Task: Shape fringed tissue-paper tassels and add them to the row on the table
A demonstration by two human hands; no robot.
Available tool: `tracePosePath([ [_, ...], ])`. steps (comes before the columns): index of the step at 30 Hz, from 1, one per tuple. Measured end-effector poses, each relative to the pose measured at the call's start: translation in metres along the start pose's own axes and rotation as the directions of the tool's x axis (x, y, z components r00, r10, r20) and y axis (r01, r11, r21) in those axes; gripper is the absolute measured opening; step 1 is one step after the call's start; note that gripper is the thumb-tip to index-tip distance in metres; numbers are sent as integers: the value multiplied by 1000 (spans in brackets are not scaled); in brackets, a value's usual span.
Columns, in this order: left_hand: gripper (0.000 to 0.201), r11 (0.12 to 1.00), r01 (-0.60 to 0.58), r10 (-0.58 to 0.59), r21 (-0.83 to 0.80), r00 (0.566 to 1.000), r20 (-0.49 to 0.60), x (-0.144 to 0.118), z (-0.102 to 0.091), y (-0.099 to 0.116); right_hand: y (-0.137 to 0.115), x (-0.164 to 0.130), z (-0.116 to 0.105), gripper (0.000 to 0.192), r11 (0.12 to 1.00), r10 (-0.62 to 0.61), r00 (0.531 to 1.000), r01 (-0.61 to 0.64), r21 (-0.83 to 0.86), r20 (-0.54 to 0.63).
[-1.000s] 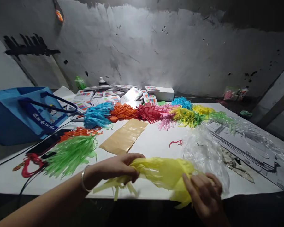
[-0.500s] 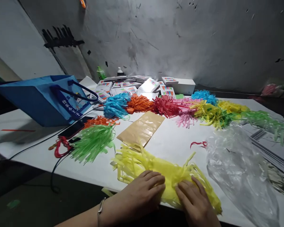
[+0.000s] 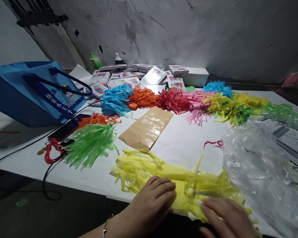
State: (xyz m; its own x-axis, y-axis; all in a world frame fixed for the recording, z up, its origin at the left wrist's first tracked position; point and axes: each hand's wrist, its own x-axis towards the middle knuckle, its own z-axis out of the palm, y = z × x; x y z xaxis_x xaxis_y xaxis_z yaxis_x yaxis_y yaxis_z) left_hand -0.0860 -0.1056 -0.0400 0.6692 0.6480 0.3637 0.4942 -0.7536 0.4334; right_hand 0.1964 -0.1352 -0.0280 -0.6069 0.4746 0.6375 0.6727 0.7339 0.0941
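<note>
A yellow fringed tissue-paper piece (image 3: pixel 161 172) lies flat at the near edge of the white table (image 3: pixel 186 142). My left hand (image 3: pixel 151 201) rests palm-down on its middle, fingers spread and pressing it. My right hand (image 3: pixel 228 219), blurred, lies flat on the paper's right part near the table edge. Neither hand grips anything. A green fringed tassel (image 3: pixel 89 145) lies to the left of the yellow one. A tan plastic packet (image 3: pixel 146 129) lies just beyond it.
Clear crumpled plastic (image 3: pixel 260 165) lies at the right. A row of blue, orange, red, pink and yellow-green tassels (image 3: pixel 173 100) crosses the table's far part, with small boxes (image 3: pixel 129 77) behind. A blue bag (image 3: pixel 32 92), a phone (image 3: pixel 66 129) and a red cord (image 3: pixel 49 152) are at the left.
The yellow paper went from held up between both hands to laid flat on the table. Both hands now press it, the right one sliding rightward. The view shifted left and down.
</note>
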Motion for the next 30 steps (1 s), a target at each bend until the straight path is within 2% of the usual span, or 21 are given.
tracePosePath([
  [2, 16, 999, -34, 34, -3, 998, -54, 1, 1, -1, -25, 25, 28, 23, 998, 20, 1000, -20, 63, -3],
  [3, 16, 999, -54, 54, -3, 996, -72, 0, 0, -2, -35, 33, 40, 27, 993, 85, 992, -77, 84, -91],
  [5, 18, 996, -91, 91, 1, 992, -92, -2, -1, -4, -45, 39, 56, 33, 986, 95, 991, -80, 148, -98],
  [8, 18, 994, -112, 111, -4, 990, -90, -6, -4, -5, -43, 35, 57, 27, 960, 167, 985, -150, 238, -52],
  [11, 19, 991, -133, 133, 4, 986, -102, -8, -6, -4, -34, 34, 46, 18, 968, 182, 983, -181, 171, 8],
  [13, 20, 987, -156, 158, 30, 983, -94, -8, -7, -1, -30, 39, 44, 28, 979, 186, 982, -188, 83, 28],
  [15, 20, 982, -176, 180, 60, 982, -63, -8, -8, 2, -30, 45, 50, 44, 960, 278, 960, -279, 37, 37],
  [17, 20, 977, -197, 201, 84, 979, -40, -8, -10, 5, -31, 52, 58, 61, 917, 380, 915, -392, 78, 136],
  [18, 21, 974, -208, 213, 94, 976, -39, -9, -10, 5, -31, 56, 62, 62, 882, 420, 879, -454, 127, 224],
  [20, 23, 970, -221, 227, 102, 973, -46, -10, -10, 6, -31, 63, 63, 37, 788, 444, 785, -572, 229, 432],
  [21, 24, 970, -221, 227, 104, 973, -45, -11, -9, 6, -29, 68, 61, 24, 738, 431, 742, -617, 273, 513],
  [22, 24, 970, -218, 223, 105, 974, -45, -12, -8, 5, -27, 73, 57, 20, 691, 405, 713, -649, 318, 572],
  [25, 22, 970, -212, 220, 115, 973, -63, -15, -3, 2, -20, 88, 38, 31, 595, 259, 687, -667, 449, 679],
  [27, 22, 965, -233, 244, 123, 965, -92, -15, 1, -1, -13, 95, 27, 31, 583, 198, 628, -693, 425, 753],
  [29, 24, 957, -260, 275, 126, 954, -123, -16, 2, -3, -2, 95, 23, 29, 637, 197, 544, -704, 315, 816],
  [30, 25, 957, -261, 276, 126, 952, -129, -16, 3, -4, 6, 91, 23, 32, 679, 214, 526, -685, 262, 823],
])
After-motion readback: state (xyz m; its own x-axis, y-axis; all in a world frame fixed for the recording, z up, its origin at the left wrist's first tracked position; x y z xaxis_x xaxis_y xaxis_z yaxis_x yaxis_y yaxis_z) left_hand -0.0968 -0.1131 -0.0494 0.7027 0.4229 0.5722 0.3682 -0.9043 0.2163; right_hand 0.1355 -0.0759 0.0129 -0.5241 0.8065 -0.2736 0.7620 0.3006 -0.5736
